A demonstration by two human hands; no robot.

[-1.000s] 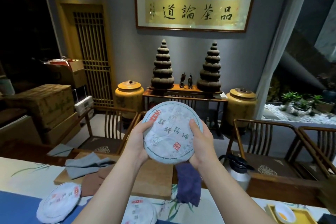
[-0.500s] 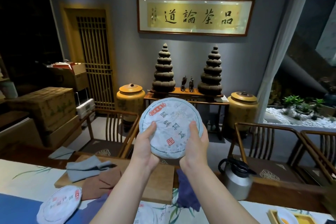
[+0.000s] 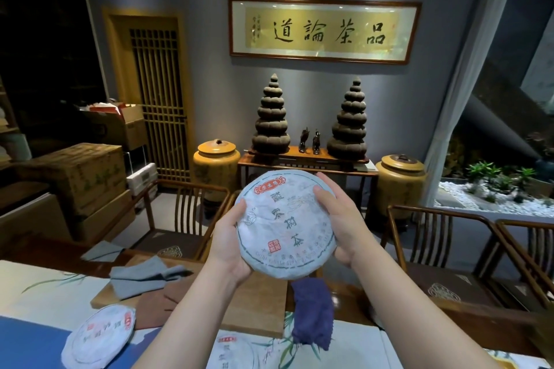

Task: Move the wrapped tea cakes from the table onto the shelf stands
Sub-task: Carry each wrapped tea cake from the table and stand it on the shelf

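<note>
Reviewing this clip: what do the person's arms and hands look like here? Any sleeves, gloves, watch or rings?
Both forearms are bare right down to the bottom edge of the picture, with no sleeve showing. The left hand and right hand are ungloved. No watch, bracelet or ring shows on the visible parts, and the nails that show look short and unpainted.

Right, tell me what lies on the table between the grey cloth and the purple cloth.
In the head view, between the grey cloth and the purple cloth lie a brown cloth and the bare wooden board, partly crossed by the person's left forearm.
</note>
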